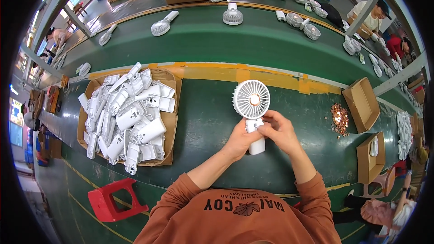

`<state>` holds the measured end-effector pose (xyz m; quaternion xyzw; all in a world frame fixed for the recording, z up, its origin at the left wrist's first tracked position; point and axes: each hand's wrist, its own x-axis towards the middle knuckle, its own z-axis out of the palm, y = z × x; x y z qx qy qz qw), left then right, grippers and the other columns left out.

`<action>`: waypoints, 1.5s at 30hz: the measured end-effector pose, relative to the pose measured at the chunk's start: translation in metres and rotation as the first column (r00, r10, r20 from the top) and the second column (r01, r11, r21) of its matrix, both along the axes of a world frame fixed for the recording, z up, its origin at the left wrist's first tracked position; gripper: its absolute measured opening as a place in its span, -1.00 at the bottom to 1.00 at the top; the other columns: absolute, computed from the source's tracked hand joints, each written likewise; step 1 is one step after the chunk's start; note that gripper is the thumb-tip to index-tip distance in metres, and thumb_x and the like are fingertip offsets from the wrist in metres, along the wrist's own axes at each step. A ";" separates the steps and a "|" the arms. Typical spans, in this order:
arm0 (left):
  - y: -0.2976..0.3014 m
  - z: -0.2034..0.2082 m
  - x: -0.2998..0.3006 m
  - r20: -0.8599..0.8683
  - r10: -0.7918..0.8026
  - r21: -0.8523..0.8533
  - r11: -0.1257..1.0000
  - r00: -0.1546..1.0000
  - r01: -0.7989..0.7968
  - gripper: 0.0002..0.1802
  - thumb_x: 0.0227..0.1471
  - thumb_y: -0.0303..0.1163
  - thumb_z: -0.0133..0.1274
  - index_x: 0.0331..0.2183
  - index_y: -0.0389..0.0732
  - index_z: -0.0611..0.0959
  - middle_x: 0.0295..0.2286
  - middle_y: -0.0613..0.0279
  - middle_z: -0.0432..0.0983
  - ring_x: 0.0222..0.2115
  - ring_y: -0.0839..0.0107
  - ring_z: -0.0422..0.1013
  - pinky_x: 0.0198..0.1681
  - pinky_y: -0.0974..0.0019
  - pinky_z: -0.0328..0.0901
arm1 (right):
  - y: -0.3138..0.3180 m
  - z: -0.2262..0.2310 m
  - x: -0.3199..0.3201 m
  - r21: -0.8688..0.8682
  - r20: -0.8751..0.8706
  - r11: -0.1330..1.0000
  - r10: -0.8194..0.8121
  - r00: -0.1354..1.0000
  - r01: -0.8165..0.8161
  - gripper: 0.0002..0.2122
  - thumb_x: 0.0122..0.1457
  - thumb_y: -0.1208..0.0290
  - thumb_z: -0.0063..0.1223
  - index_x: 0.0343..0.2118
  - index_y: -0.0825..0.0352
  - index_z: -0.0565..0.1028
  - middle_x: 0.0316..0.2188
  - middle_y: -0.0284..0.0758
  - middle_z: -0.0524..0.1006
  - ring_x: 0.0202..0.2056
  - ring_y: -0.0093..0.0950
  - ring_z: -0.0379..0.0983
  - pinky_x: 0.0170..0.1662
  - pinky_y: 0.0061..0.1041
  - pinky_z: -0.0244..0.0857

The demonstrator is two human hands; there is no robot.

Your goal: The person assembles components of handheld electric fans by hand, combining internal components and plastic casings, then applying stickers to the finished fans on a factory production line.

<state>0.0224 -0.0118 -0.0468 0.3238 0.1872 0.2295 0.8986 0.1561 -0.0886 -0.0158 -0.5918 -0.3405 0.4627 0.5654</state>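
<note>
A white handheld fan point(238, 101) with a round slatted grille and a copper-coloured centre is held upright over the green table. My left hand point(240, 139) wraps round its handle from the left, fingers partly hidden behind it. From the other side my right hand point(280, 131) grips the top of the handle, thumb pressed on its front just below the fan head. The lower end of the handle sticks out beneath both hands. To my left a cardboard tray point(174, 122) is heaped with white plastic handle shells point(131, 116).
Small copper-coloured parts point(339, 119) lie in a pile at right, beside two cardboard boxes point(361, 104). Beyond the taped edge runs a green conveyor belt point(194, 40) with several fans. People work across it. A red stool point(118, 199) stands at lower left.
</note>
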 end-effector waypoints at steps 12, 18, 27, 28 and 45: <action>-0.005 0.008 -0.008 -0.054 -0.061 0.247 0.966 0.997 0.072 -0.57 -0.07 -0.62 0.07 -0.10 -0.25 0.41 -0.18 0.23 0.42 -0.18 0.47 0.39 -0.11 0.36 0.31 | -0.004 -0.006 -0.007 0.126 -0.130 0.986 0.125 0.984 -0.109 -0.57 0.02 0.57 0.14 -0.03 0.46 0.28 -0.16 -0.23 0.45 -0.13 -0.50 0.41 -0.06 -0.52 0.31; 0.034 0.023 -0.027 0.050 0.353 0.997 -0.076 0.934 -0.024 -0.60 -0.30 -0.43 0.24 -0.28 -0.10 0.58 -0.16 0.27 0.44 -0.05 0.19 0.30 0.10 0.09 0.07 | -0.030 0.004 0.028 -0.055 -0.108 0.983 0.167 0.980 -0.173 -0.60 0.18 0.37 -0.04 0.06 0.37 0.26 -0.08 -0.25 0.44 -0.03 -0.44 0.35 0.01 -0.42 0.24; 0.038 0.041 -0.013 0.147 0.503 0.893 -0.438 0.851 0.105 -0.56 -0.35 -0.46 0.21 -0.27 0.00 0.60 -0.04 0.18 0.34 0.06 0.00 0.15 0.14 -0.18 -0.10 | -0.046 0.018 0.026 -0.167 -0.456 0.910 0.269 0.848 -0.379 -0.56 0.10 0.35 0.05 0.02 0.39 0.25 -0.35 -0.23 0.52 -0.47 -0.44 0.53 -0.54 -0.65 0.35; 0.042 0.035 -0.010 0.163 0.484 0.891 -0.446 0.860 0.082 -0.56 -0.35 -0.46 0.21 -0.27 0.00 0.60 -0.04 0.18 0.34 0.06 0.00 0.15 0.14 -0.18 -0.10 | -0.040 0.016 0.030 -0.167 -0.441 0.919 0.253 0.861 -0.356 -0.56 0.10 0.35 0.05 0.02 0.39 0.25 -0.35 -0.23 0.52 -0.47 -0.44 0.53 -0.54 -0.65 0.35; 0.062 -0.019 0.000 -0.063 0.678 0.980 -0.098 0.733 0.174 -0.50 -0.29 -0.52 0.17 -0.18 -0.26 0.44 -0.14 -0.05 0.28 -0.05 -0.05 0.19 0.02 -0.01 0.10 | 0.290 -0.044 0.185 -0.122 0.058 0.980 -0.151 0.987 0.158 -0.62 0.05 0.24 0.13 -0.18 0.44 0.39 -0.28 -0.15 0.48 -0.40 -0.38 0.51 -0.43 -0.48 0.40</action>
